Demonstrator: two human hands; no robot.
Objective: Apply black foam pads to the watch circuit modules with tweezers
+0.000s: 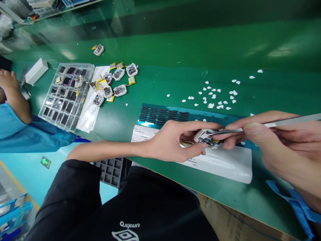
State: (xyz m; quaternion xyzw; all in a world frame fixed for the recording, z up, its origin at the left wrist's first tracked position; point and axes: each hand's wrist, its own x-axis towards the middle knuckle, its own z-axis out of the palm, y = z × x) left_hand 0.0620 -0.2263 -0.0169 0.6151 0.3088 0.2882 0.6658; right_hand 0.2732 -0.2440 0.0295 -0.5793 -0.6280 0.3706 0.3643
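Observation:
My left hand grips a small white open device casing between thumb and fingers, its circuit parts facing up. Metal tweezers are pinched in my right hand, their tips reaching into the casing. A yellow battery shows under my left palm. Below both hands lies a white printed backing sheet. Just beyond my left hand is a blue film sheet carrying rows of dark strips. What the tweezer tips pinch is too small to make out.
Small white stickers lie scattered beyond my hands. Several open casings with yellow batteries sit to the left, beside a clear compartment tray of dark-faced parts. A white box stands near another person's hand at far left.

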